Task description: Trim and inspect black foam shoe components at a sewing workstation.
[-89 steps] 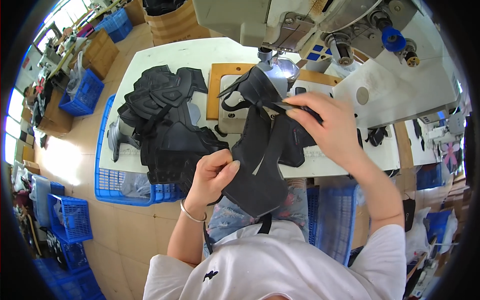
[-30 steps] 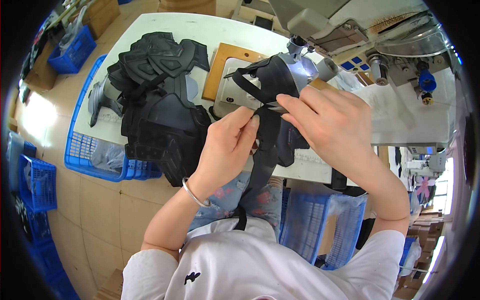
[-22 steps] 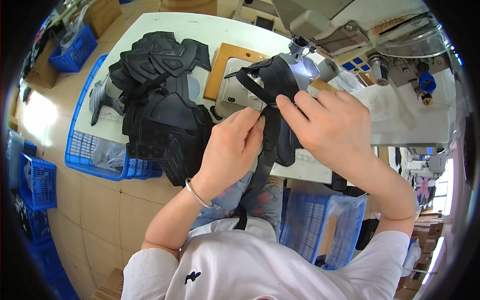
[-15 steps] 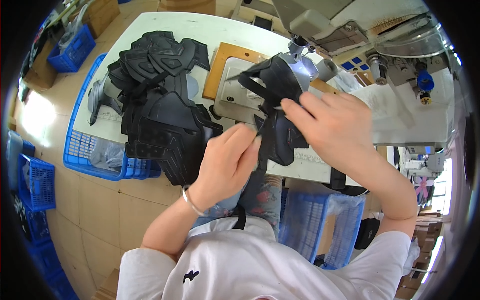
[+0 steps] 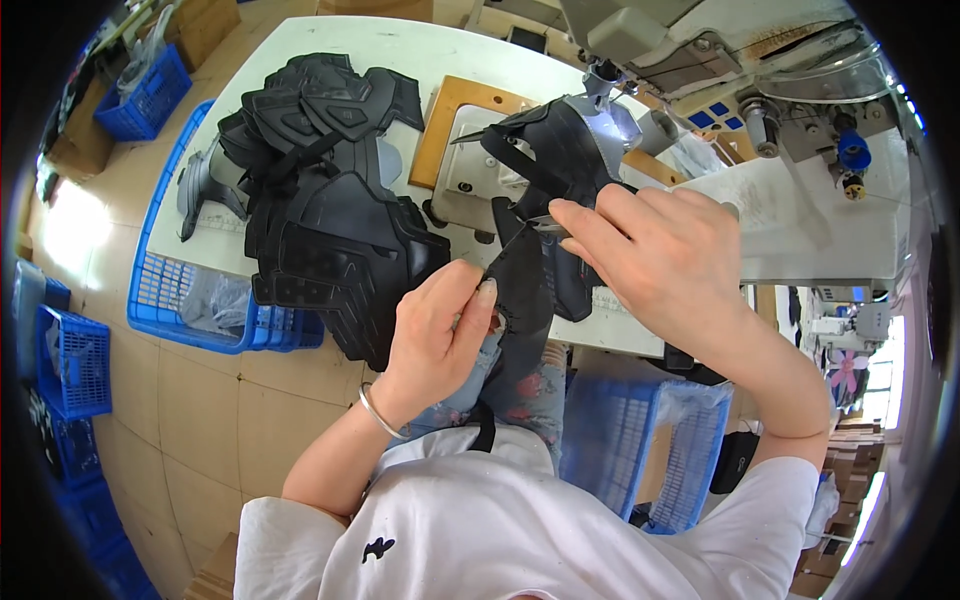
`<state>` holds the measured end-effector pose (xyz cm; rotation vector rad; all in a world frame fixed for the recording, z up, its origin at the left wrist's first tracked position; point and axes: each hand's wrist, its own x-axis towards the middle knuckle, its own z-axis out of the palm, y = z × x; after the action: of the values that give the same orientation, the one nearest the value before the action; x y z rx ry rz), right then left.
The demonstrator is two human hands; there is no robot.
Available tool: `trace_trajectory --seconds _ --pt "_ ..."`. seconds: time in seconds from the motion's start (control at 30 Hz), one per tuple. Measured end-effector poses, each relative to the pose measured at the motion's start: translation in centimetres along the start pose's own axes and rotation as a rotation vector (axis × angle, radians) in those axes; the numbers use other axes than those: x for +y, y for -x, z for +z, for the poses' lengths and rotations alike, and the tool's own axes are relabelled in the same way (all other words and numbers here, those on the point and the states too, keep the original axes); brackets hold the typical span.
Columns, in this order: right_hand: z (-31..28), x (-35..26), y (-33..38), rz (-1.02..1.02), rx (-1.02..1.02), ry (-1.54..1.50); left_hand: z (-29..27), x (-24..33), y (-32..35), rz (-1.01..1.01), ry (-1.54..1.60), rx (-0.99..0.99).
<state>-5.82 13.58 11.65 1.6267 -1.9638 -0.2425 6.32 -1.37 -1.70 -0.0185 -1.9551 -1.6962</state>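
My left hand (image 5: 447,325) is closed in a pinch on the edge of a black fabric piece (image 5: 522,290), which hangs down over my lap. Fingers of my right hand (image 5: 660,255) are wrapped round a slim metal tool (image 5: 547,222). Its pointed tip meets the upper edge of the fabric, close to a thin dark line running toward my left fingertips. Most of the tool is hidden in the hand, so its kind is unclear. Just beyond, a black moulded pad (image 5: 560,145) with a strap lies under the head of the sewing machine (image 5: 605,80).
Black moulded pads (image 5: 340,215) are piled on the white table (image 5: 400,45) to the left. A blue crate (image 5: 150,270) sits beneath the table's left side, and another blue basket (image 5: 610,440) stands below on the right. Machine parts (image 5: 765,130) overhang the right side.
The black fabric has come down and spread out between my hands. My left hand has shifted slightly down and left, while the metal tool now shows more plainly at the fabric's edge.
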Motion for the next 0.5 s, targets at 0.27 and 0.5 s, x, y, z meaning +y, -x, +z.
trace_trajectory --seconds 0.27,0.5 --pt "0.5 -0.8 -0.2 -0.125 0.043 0.182 0.1 0.4 0.1 0.066 -0.068 -0.001" --pt "0.2 0.1 0.3 -0.064 -0.031 -0.02 -0.7 1.4 1.2 0.153 -0.149 -0.035"
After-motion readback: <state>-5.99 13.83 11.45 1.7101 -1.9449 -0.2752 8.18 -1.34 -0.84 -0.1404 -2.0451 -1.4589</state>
